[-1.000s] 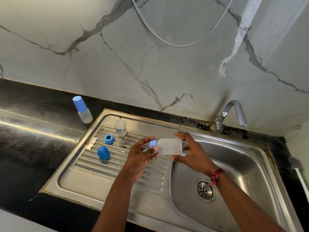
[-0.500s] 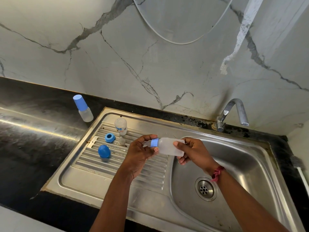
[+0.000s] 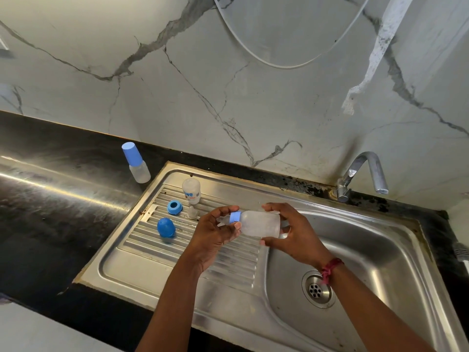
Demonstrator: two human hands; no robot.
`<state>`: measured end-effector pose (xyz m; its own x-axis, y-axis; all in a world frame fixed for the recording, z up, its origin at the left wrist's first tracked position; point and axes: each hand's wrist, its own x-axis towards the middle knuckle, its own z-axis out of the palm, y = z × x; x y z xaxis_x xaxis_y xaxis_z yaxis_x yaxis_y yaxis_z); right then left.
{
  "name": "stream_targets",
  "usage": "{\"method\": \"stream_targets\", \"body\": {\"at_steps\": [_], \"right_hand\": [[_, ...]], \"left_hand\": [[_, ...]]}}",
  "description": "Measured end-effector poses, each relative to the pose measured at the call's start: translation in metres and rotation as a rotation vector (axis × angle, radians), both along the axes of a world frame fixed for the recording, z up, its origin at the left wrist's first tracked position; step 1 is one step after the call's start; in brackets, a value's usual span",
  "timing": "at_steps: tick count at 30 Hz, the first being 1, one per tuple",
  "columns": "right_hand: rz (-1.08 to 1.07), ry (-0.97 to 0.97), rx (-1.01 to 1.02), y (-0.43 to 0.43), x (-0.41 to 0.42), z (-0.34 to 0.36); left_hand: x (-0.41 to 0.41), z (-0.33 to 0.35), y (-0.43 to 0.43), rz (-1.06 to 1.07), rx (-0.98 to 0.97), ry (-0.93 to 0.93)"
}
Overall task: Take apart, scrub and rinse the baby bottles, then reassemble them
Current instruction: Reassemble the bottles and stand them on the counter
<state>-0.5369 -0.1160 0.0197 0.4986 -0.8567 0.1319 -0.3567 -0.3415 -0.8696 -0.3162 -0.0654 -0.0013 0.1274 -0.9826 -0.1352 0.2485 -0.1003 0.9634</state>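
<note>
A frosted baby bottle lies sideways between both hands above the drainboard. My right hand grips its body and base. My left hand pinches the blue collar ring with the clear teat at the bottle's neck. On the drainboard lie a second bare bottle body, a blue collar ring, a clear teat and a blue cap. A third bottle with a blue cap stands assembled on the black counter.
The steel sink basin with its drain lies under my right forearm. A chrome tap stands at the back right. A white hose end shows at the right edge. Marble wall rises behind the black counter.
My right hand shifted from holding the bottle near its middle to spanning its base end, fingers above and thumb below. The bottle stays level and my left hand stays on the collar.
</note>
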Motion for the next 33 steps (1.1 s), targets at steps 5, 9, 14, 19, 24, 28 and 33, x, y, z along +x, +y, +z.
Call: {"method": "stream_targets", "body": {"at_steps": [5, 9, 14, 19, 24, 28, 33], "right_hand": [[-0.019, 0.012, -0.036, 0.004, 0.012, -0.008], [0.007, 0.044, 0.03, 0.008, 0.025, -0.016], [-0.007, 0.14, 0.055, 0.01, 0.048, -0.022], [-0.128, 0.032, 0.178, 0.008, 0.076, -0.016], [-0.113, -0.116, 0.321, 0.009, 0.107, -0.013], [-0.062, -0.139, 0.372, 0.015, 0.127, -0.014], [0.02, 0.008, 0.32, 0.019, 0.139, -0.02]], "left_hand": [[0.012, 0.001, 0.006, -0.002, -0.02, -0.167], [0.025, -0.001, 0.009, 0.018, -0.023, -0.256], [0.034, 0.0, 0.012, 0.107, -0.045, -0.153], [0.038, 0.006, 0.009, 0.221, -0.057, 0.126], [0.041, 0.01, 0.012, 0.219, 0.026, 0.025], [0.046, 0.012, 0.014, 0.214, 0.045, -0.079], [0.056, 0.008, 0.015, 0.331, 0.08, -0.205]]}}
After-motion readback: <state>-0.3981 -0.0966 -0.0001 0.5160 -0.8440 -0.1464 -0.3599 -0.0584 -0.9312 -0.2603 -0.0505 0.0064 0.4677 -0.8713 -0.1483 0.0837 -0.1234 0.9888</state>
